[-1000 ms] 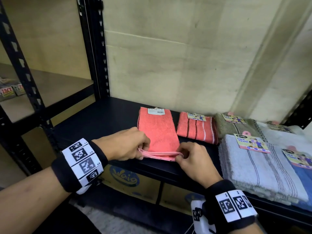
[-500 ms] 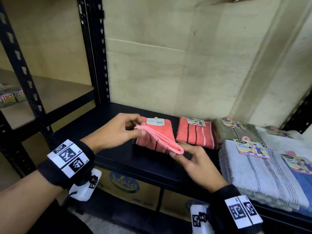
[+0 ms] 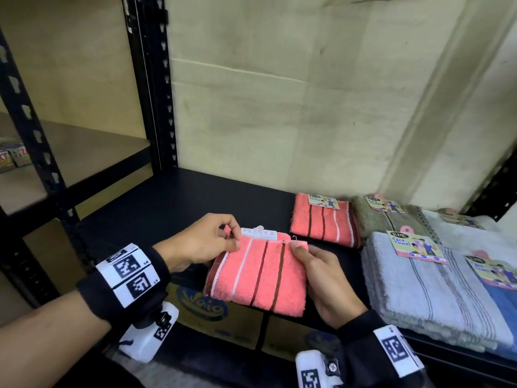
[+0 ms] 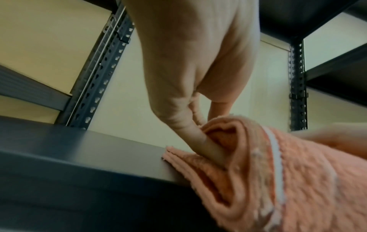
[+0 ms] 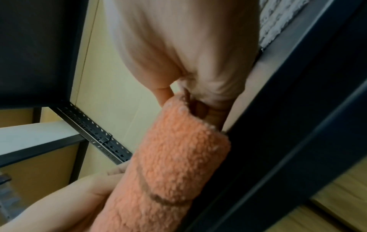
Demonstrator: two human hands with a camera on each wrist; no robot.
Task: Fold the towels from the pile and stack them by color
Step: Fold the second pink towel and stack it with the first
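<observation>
Folded coral striped terry towel [image 3: 258,275], flat on black metal shelf [image 3: 156,208] one second ago, now lifted, striped face up, centre of frame. Left hand [image 3: 200,242] and right hand [image 3: 326,278] pinch upper corners, fingers curled. Fold seems complete; matching coral folded towel [image 3: 326,221] upper right likely stack place.

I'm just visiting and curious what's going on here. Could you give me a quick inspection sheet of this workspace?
Surface: black shelf, bare at its left part.
Job's things: folded coral striped towel held up at the shelf's front edge; second coral towel, olive towel, grey towel and blue towel lie to the right.
Clutter: cardboard boxes below the shelf.
Grippers: left hand and right hand each pinch a top corner of the held towel.
Cables: nothing seen.
Surroundings: beige wall, black rack post.
</observation>
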